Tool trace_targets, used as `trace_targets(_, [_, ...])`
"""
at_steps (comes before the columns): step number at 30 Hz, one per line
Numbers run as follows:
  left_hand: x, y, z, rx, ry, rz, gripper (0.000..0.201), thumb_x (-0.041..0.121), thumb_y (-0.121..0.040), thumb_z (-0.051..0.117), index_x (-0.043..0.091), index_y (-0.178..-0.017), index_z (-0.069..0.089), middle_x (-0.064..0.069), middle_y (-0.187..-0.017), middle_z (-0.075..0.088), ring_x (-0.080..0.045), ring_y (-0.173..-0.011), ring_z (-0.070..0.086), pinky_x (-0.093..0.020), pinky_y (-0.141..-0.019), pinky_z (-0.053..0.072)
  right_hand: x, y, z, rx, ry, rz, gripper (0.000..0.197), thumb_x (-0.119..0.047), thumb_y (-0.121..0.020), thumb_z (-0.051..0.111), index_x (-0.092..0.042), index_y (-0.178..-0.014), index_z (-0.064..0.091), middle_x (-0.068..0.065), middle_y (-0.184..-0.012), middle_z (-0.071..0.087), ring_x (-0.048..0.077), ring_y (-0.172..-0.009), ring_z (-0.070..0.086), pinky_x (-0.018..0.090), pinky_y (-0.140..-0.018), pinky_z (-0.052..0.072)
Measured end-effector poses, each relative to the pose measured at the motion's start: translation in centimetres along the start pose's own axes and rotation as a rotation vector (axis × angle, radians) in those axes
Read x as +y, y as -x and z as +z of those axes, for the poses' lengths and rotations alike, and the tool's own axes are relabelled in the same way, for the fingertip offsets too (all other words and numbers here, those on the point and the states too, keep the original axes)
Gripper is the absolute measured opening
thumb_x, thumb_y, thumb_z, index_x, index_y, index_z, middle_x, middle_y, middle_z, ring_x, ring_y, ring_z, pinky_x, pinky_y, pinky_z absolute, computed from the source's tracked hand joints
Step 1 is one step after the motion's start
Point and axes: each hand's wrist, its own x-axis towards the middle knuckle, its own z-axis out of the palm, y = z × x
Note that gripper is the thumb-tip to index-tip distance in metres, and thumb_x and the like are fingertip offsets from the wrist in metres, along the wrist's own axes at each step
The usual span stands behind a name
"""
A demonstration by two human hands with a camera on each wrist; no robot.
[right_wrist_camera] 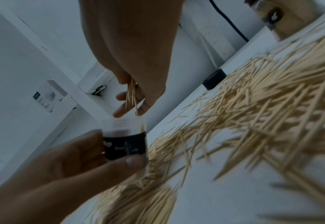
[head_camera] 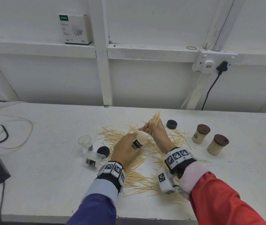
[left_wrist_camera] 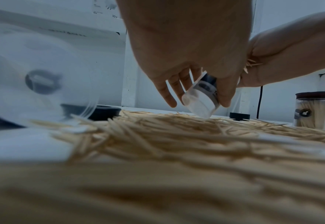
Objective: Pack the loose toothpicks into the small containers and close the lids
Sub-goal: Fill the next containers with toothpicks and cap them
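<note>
Loose toothpicks [head_camera: 138, 172] lie scattered over the white bench [head_camera: 48, 176]. My left hand [head_camera: 127, 148] grips a small clear container [head_camera: 139, 141] with a black label, tilted with its open mouth toward the right hand; the container [left_wrist_camera: 201, 100] hangs just above the toothpick heap [left_wrist_camera: 176, 136]. My right hand [head_camera: 155, 127] pinches a bundle of toothpicks [head_camera: 155, 120], whose lower tips point at the container's mouth. In the right wrist view the bundle [right_wrist_camera: 131, 95] hangs just above the container [right_wrist_camera: 125, 141].
Two open clear containers [head_camera: 85, 142] [head_camera: 94, 159] sit left of the heap, one lying on its side. Black lids [head_camera: 103, 151] [head_camera: 172, 124] rest on the bench. Two filled brown-lidded jars [head_camera: 200, 133] [head_camera: 217, 146] stand at right. Cables [head_camera: 7, 135] lie at far left.
</note>
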Motion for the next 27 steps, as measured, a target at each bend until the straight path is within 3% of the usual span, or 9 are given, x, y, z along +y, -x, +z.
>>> trace_targets(4, [0.1,0.0,0.0,-0.005,0.024,-0.009,0.055,0.035,-0.085,0.066,0.025,-0.135,0.044,0.009,-0.125,0.053,-0.01,-0.114,0.049,-0.028,-0.084,0.043,0.7,0.5,1.4,0.024,0.045,0.018,0.022,-0.032,-0.103,0.042,-0.01,-0.103,0.045,0.01,-0.098,0.073,0.02,-0.107,0.065,0.034,-0.098,0.044])
trace_targets(7, [0.2,0.0,-0.1,-0.004,0.051,-0.005,0.053,0.036,-0.085,0.065,0.026,-0.132,0.045,0.01,-0.122,0.054,-0.01,-0.111,0.052,-0.031,-0.084,0.046,1.1,0.9,2.1,0.04,0.083,0.007,0.026,-0.033,-0.103,0.043,-0.007,-0.106,0.046,0.011,-0.107,0.07,0.009,-0.105,0.063,0.018,-0.083,0.046])
trace_targets(9, [0.3,0.0,-0.1,0.001,0.063,-0.007,0.05,0.036,-0.085,0.065,0.027,-0.13,0.046,0.011,-0.12,0.055,-0.01,-0.109,0.053,-0.032,-0.084,0.047,1.1,1.1,2.4,0.06,0.08,0.009,0.034,-0.03,-0.103,0.044,0.002,-0.113,0.048,0.006,-0.105,0.067,-0.007,-0.093,0.061,0.006,-0.072,0.044])
trace_targets(11, [0.4,0.0,-0.2,0.005,0.081,-0.01,0.047,0.037,-0.085,0.065,0.027,-0.128,0.047,0.012,-0.119,0.055,-0.009,-0.107,0.053,-0.032,-0.083,0.047,1.3,1.0,2.5,0.053,0.082,0.015,0.038,-0.031,-0.102,0.045,0.004,-0.117,0.05,-0.007,-0.101,0.062,-0.015,-0.09,0.057,0.006,-0.072,0.043])
trace_targets(14, [0.6,0.1,-0.4,0.019,0.093,-0.017,0.046,0.037,-0.085,0.065,0.028,-0.127,0.048,0.012,-0.119,0.055,-0.009,-0.106,0.054,-0.032,-0.082,0.047,1.3,1.3,2.6,0.013,0.1,0.022,0.038,-0.037,-0.099,0.05,-0.003,-0.115,0.056,-0.006,-0.112,0.056,-0.005,-0.107,0.053,0.017,-0.082,0.042])
trace_targets(18, [0.6,0.0,-0.5,0.04,0.082,-0.044,0.049,0.035,-0.085,0.066,0.027,-0.13,0.048,0.011,-0.12,0.055,-0.01,-0.108,0.053,-0.029,-0.079,0.044,1.2,1.6,2.6,-0.023,0.014,0.015,0.018,-0.023,-0.097,0.056,-0.008,-0.105,0.049,0.003,-0.112,0.07,0.011,-0.1,0.066,0.019,-0.076,0.05])
trace_targets(21, [0.4,0.0,-0.4,0.054,0.067,-0.052,0.05,0.035,-0.085,0.066,0.028,-0.131,0.047,0.011,-0.122,0.054,-0.01,-0.113,0.05,-0.03,-0.082,0.044,1.1,1.5,2.4,-0.003,-0.041,0.021,0.011,-0.023,-0.097,0.054,-0.014,-0.097,0.048,0.007,-0.108,0.072,0.024,-0.107,0.064,0.031,-0.087,0.05])
trace_targets(27, [0.3,-0.1,-0.4,0.045,0.025,-0.053,0.052,0.037,-0.086,0.065,0.025,-0.133,0.045,0.009,-0.124,0.053,-0.011,-0.115,0.048,-0.031,-0.083,0.044,1.3,1.3,2.5,0.044,-0.061,0.036,0.014,-0.024,-0.102,0.045,-0.014,-0.093,0.049,0.009,-0.104,0.073,0.024,-0.107,0.064,0.035,-0.091,0.047])
